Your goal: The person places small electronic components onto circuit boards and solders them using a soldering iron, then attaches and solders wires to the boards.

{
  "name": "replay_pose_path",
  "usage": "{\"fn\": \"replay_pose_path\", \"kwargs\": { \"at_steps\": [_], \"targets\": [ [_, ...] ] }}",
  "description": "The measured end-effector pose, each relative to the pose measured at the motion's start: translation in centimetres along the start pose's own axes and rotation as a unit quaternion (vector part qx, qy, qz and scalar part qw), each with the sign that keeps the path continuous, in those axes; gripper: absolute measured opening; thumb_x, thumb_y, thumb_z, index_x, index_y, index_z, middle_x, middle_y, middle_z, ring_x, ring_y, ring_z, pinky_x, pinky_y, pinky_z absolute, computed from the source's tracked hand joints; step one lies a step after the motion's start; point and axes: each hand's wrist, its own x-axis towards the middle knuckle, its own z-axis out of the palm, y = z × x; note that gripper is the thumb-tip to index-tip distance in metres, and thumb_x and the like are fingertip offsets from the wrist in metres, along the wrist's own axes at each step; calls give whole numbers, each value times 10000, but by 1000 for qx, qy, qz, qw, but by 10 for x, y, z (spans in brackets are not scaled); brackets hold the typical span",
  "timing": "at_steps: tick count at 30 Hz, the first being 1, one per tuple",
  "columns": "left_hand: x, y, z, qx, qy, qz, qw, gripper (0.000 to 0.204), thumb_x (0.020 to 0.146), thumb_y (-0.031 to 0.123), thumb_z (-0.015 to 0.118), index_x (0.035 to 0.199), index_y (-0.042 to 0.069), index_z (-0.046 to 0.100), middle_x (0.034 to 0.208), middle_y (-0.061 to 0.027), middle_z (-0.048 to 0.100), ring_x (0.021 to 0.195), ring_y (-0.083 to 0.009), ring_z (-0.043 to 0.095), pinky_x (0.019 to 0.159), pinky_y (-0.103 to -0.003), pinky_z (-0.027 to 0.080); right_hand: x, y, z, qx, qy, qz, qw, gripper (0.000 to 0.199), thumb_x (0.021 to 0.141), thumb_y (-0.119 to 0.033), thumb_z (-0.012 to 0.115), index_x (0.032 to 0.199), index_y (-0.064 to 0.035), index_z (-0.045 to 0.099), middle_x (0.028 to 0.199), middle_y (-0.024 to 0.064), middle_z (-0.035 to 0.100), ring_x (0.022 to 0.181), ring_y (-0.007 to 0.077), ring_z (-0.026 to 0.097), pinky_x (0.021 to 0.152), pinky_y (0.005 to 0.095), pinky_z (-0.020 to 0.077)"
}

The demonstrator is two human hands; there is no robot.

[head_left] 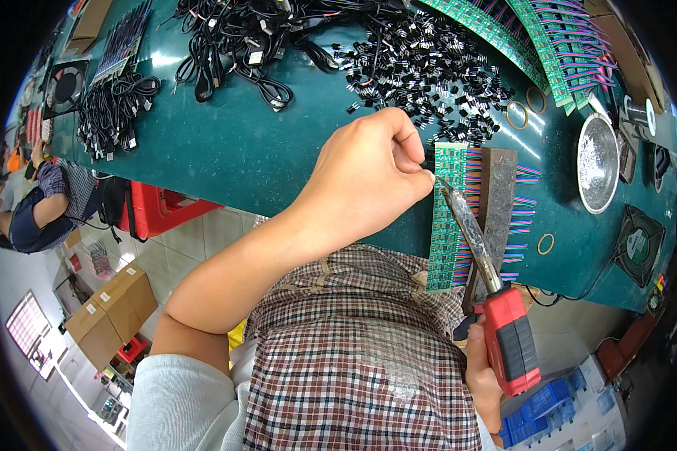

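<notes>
My left hand (pixel 372 169) is closed in a pinch at the upper left edge of a green circuit board panel (pixel 445 225). Whatever sits between its thumb and fingertips is too small or hidden to make out. My right hand (pixel 481 364) grips a soldering iron (pixel 510 338) with a red and black handle. Its metal shaft slants up and left across the panel, and the tip is close to my left fingertips. Blue, red and black wires (pixel 517 225) run from the panel under a dark flat bar (pixel 496 188) lying across them.
Beyond my left hand lies a heap of small black parts (pixel 429 71), beside bundled black cables (pixel 256 52). More wired green panels (pixel 541 52) stand at the far right. A metal bowl (pixel 598 164), a black fan (pixel 639 244) and rubber bands (pixel 545 243) are on the right. Another person (pixel 45 199) sits far left.
</notes>
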Motion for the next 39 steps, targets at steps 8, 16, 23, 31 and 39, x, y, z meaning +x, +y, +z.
{"fn": "replay_pose_path", "kwargs": {
  "at_steps": [8, 16, 23, 31, 39],
  "targets": [
    [0, 0, 1, -1, 1, 6, 1000, 215, 827, -51, 737, 853, 14, 534, 764, -49, 647, 709, -103, 678, 619, -242, 554, -2, 2, -2, -14, 11, -11, 1000, 181, 693, 22, 751, 834, -5, 641, 770, 116, 619, 685, 304, 647, 589, 360, 513],
    [-1, 0, 0, 4, 5, 2, 1000, 217, 826, -37, 747, 844, 14, 537, 756, -45, 645, 703, -99, 676, 612, -239, 552, -3, 1, -5, -5, -1, 12, 1000, 205, 723, -18, 759, 890, -3, 641, 807, 140, 624, 686, 320, 638, 606, 369, 515],
    [-3, 4, -3, 17, 5, 5, 1000, 200, 837, -21, 748, 858, 13, 552, 751, -56, 669, 693, -92, 673, 599, -233, 539, -26, 13, -11, 23, 16, 109, 994, 261, 799, -115, 770, 1000, 1, 650, 934, 172, 667, 806, 367, 661, 750, 424, 537],
    [0, 12, -29, 242, 151, 139, 948, 73, 853, 78, 763, 911, 37, 746, 759, 3, 691, 641, -59, 629, 580, -221, 487, -26, 12, -14, 5, 33, 102, 994, 300, 822, -161, 762, 1046, 12, 661, 968, 188, 676, 839, 382, 667, 780, 437, 539],
    [10, -7, -8, 389, 221, 340, 827, 127, 743, 117, 839, 835, 82, 759, 774, -27, 656, 661, -174, 647, 567, -320, 509, -27, 12, -16, 11, 17, 92, 996, 284, 831, -155, 755, 1042, 11, 664, 968, 188, 673, 834, 393, 661, 770, 444, 539]
  ]
}}
